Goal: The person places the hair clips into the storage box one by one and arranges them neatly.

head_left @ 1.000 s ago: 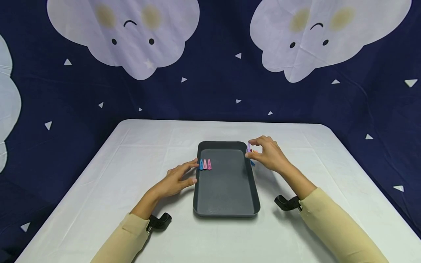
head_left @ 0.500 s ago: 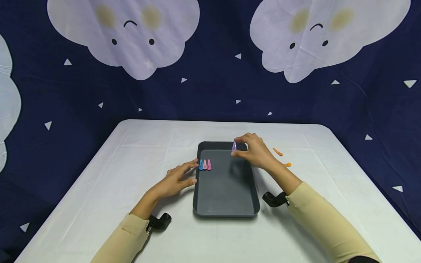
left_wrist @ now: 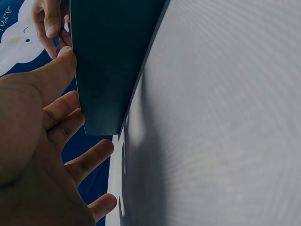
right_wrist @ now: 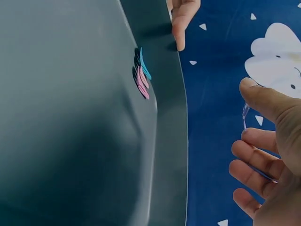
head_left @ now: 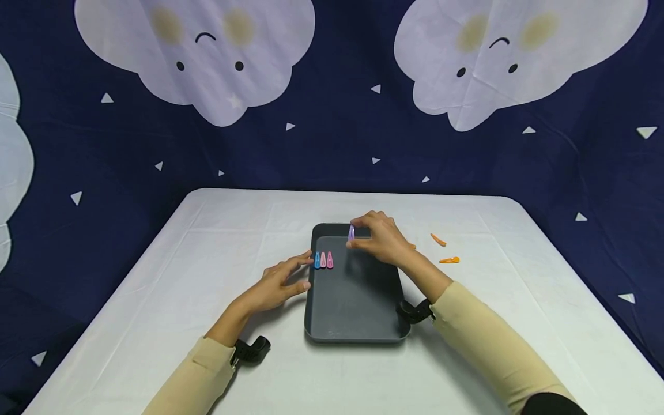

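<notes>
My right hand (head_left: 381, 237) pinches a purple snap hair clip (head_left: 351, 232) between thumb and finger, above the far part of a dark grey tray (head_left: 358, 305). The right wrist view shows that clip (right_wrist: 245, 111) upright between thumb and fingertip. Inside the tray, by its left wall, a blue hair clip (head_left: 317, 260), a light pink one (head_left: 323, 260) and a darker pink one (head_left: 329, 260) lie side by side. My left hand (head_left: 275, 287) rests at the tray's left rim, fingers spread and holding nothing; in the left wrist view its thumb (left_wrist: 63, 66) touches the rim.
Right of the tray, an orange hair clip (head_left: 438, 240) and another orange clip (head_left: 449, 260) lie on the white-covered table (head_left: 249, 225). A bit of orange (head_left: 412, 246) shows behind my right hand. A dark blue cloud-print cloth (head_left: 342, 144) hangs behind.
My right hand has carried the purple clip leftward from the tray's right edge to over its far part, uncovering the orange clips. The left hand has stayed put.
</notes>
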Available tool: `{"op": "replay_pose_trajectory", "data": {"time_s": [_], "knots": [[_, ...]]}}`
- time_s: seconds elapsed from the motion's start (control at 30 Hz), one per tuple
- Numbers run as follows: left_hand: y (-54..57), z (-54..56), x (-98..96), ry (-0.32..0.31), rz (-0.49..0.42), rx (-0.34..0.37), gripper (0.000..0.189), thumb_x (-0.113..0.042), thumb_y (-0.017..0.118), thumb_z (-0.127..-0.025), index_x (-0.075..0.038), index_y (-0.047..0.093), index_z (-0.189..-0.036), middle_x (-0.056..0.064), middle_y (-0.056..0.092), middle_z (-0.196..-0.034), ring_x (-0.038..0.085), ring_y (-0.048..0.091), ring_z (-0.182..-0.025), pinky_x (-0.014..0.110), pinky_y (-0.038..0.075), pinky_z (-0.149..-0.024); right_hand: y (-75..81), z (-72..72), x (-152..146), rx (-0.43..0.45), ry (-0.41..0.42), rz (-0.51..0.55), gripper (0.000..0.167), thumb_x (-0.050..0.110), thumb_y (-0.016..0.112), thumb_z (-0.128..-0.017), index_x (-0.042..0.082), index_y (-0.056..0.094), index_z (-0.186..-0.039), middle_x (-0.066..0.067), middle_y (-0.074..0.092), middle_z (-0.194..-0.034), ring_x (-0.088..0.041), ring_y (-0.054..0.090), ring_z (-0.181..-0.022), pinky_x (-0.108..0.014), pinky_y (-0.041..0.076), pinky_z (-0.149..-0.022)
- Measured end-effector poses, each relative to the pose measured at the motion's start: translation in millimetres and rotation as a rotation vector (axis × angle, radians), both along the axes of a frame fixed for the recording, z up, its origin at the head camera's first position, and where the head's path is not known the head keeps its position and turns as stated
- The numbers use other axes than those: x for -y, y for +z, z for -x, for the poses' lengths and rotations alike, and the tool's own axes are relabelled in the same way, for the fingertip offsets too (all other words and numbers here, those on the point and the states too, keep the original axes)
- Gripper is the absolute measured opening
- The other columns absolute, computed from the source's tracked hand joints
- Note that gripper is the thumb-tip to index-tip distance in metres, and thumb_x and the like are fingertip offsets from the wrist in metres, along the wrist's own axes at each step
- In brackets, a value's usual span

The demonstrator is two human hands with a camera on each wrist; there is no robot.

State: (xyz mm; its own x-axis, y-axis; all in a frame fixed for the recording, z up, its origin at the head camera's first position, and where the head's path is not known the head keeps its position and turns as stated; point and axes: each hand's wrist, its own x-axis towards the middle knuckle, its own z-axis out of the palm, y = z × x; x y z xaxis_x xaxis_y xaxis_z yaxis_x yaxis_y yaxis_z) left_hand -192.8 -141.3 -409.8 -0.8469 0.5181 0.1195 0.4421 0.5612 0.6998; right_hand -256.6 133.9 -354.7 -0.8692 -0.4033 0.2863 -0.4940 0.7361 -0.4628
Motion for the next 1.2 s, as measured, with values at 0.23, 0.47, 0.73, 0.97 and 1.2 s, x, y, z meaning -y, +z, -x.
{"op": "replay_pose_trajectory", "data": {"time_s": [0.23,0.47,0.73,0.97,1.2], "knots": [[-0.1,-0.1,0.4,0.011,-0.008,0.024,0.051,-0.033,0.059,-0.093,-0.015,0.044,-0.138,0.001,0.029,-0.156,0.031,0.028,-0.143,0.061,0.017,-0.107,-6.8,4.6,12.8,0.013,0.002,-0.022,0.053,0.039,0.076,-0.077,0.009,0.064,-0.119,-0.009,0.064,-0.113,-0.027,0.052,-0.108,-0.046,0.035,-0.097],[0.4,-0.2,-0.1,0.004,-0.011,0.016,0.051,-0.031,0.059,-0.093,-0.014,0.044,-0.138,0.003,0.030,-0.155,0.033,0.029,-0.142,0.061,0.018,-0.106,-16.1,7.8,22.4,0.057,0.011,-0.057,0.053,0.037,0.075,-0.078,0.009,0.063,-0.121,-0.009,0.062,-0.118,-0.029,0.051,-0.113,-0.048,0.034,-0.101],[-1.6,1.4,0.7,0.006,-0.009,0.032,0.050,-0.031,0.058,-0.093,-0.015,0.044,-0.138,0.000,0.030,-0.156,0.032,0.028,-0.143,0.061,0.016,-0.107,-26.3,8.9,25.9,0.078,0.032,-0.097,0.052,0.038,0.074,-0.080,0.009,0.062,-0.122,-0.009,0.062,-0.121,-0.028,0.051,-0.117,-0.048,0.034,-0.102],[-2.4,1.9,0.9,0.009,-0.004,0.026,0.049,-0.032,0.058,-0.093,-0.016,0.044,-0.138,0.000,0.030,-0.155,0.032,0.029,-0.143,0.061,0.016,-0.107,-35.9,12.3,29.3,0.107,0.016,-0.118,0.052,0.041,0.074,-0.078,0.011,0.064,-0.120,-0.007,0.062,-0.122,-0.029,0.051,-0.119,-0.050,0.035,-0.102],[-3.2,2.2,0.8,0.006,-0.006,0.014,0.050,-0.033,0.058,-0.093,-0.015,0.044,-0.138,0.000,0.030,-0.155,0.031,0.029,-0.142,0.062,0.016,-0.107,-44.3,14.5,31.3,0.091,0.035,-0.139,0.050,0.038,0.075,-0.078,0.010,0.065,-0.118,-0.008,0.063,-0.118,-0.027,0.053,-0.112,-0.049,0.038,-0.098]]}}
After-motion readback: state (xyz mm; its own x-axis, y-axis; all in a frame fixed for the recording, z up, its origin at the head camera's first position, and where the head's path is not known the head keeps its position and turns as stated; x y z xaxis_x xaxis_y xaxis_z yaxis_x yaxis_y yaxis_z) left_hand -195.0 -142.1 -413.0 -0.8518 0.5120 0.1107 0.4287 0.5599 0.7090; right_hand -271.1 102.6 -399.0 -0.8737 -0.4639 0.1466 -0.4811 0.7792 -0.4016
